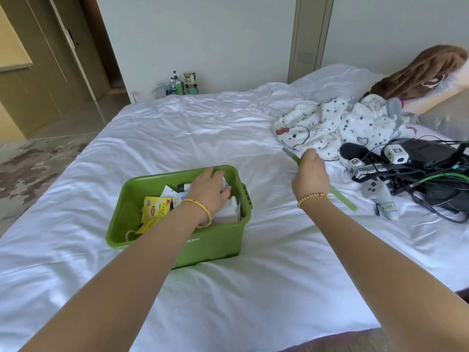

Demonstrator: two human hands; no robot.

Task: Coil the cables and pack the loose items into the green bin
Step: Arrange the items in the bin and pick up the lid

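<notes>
Two hands work over the bed [228, 288]. The left hand [212, 190] lies spread, palm down, on the items inside the green bin [215, 246]. At the bin's 2 o'clock, the right hand [311, 174] is closed around a thin green stick [342, 199]. Tangled cables [436, 179] lie at 3 o'clock.

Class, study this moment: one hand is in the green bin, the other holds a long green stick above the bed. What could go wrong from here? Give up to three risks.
1. The green stick is long and the green bin is already crowded under the left hand, so it may stick out or jab the tea packet.
2. The cable tangle beside the right hand is still uncoiled; pulling one cable could drag the attached devices.
3. The bin sits on a soft sheet; pressing down may tip it.
</notes>
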